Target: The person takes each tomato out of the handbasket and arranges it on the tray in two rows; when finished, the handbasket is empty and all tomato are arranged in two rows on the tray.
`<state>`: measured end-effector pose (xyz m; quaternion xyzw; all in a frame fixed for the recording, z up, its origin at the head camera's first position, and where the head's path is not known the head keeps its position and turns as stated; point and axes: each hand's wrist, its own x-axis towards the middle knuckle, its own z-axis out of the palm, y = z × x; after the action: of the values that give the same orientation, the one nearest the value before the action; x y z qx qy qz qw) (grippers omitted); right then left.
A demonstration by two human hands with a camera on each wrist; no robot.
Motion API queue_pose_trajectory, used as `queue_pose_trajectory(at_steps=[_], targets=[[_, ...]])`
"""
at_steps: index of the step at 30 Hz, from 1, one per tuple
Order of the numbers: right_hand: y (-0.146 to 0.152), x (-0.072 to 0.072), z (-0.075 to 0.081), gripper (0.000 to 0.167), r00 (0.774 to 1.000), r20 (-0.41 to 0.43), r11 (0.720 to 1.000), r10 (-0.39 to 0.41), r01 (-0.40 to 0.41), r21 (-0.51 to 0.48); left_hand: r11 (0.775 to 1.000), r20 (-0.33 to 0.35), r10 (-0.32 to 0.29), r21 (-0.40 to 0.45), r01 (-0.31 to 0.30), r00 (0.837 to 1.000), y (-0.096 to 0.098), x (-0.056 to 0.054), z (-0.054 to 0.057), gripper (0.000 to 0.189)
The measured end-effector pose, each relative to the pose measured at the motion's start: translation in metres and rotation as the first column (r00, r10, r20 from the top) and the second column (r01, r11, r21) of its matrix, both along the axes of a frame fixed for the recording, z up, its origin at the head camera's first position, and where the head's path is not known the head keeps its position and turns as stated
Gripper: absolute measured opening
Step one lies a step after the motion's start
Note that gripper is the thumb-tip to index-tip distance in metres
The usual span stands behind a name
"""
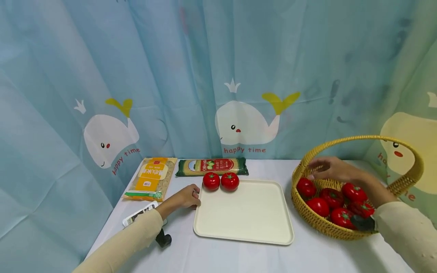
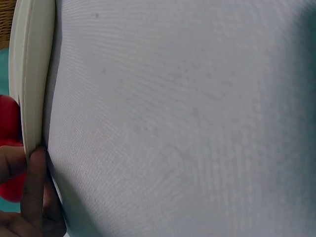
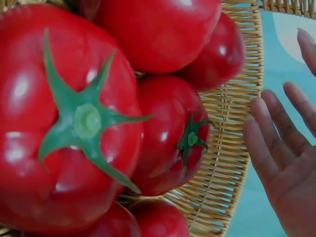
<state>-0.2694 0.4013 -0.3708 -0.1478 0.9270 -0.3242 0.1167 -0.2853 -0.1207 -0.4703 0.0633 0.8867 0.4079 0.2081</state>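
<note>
A cream rectangular tray (image 1: 244, 216) lies on the table with two red tomatoes, a left one (image 1: 211, 182) and a right one (image 1: 230, 182), at its back left corner. My left hand (image 1: 187, 196) pinches the tray's left rim (image 2: 37, 74) between thumb and fingers. On the right, a wicker basket (image 1: 312, 220) with a tall handle holds several tomatoes. Inside the handle's arch, my right hand (image 1: 332, 169) hovers above the basket's far side, near a tomato (image 1: 306, 187). Its fingers are spread and hold nothing in the right wrist view, apart from the large tomato (image 3: 89, 123).
Behind the tray lies a green spaghetti packet (image 1: 211, 167). A yellow-orange bag of grain (image 1: 150, 179) is at the back left. A white phone-like device (image 1: 140, 213) is partly under the left forearm. A blue whale-print curtain (image 1: 191, 76) hangs behind the table.
</note>
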Motion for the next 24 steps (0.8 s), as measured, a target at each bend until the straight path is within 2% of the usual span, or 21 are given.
queue_pose_trajectory(at_steps=[11, 24], targets=[[0.002, -0.004, -0.011, 0.054, 0.996, 0.053, 0.996, 0.065, -0.062, -0.065, 1.0, 0.014, 0.0, -0.003, 0.0, 1.0, 0.001, -0.001, 0.0, 0.043], [0.003, -0.012, -0.025, 0.056, 0.979, 0.16, 0.988, 0.124, -0.106, -0.116, 0.999, 0.02, 0.01, -0.03, -0.01, 1.0, 0.001, -0.001, 0.002, 0.043]])
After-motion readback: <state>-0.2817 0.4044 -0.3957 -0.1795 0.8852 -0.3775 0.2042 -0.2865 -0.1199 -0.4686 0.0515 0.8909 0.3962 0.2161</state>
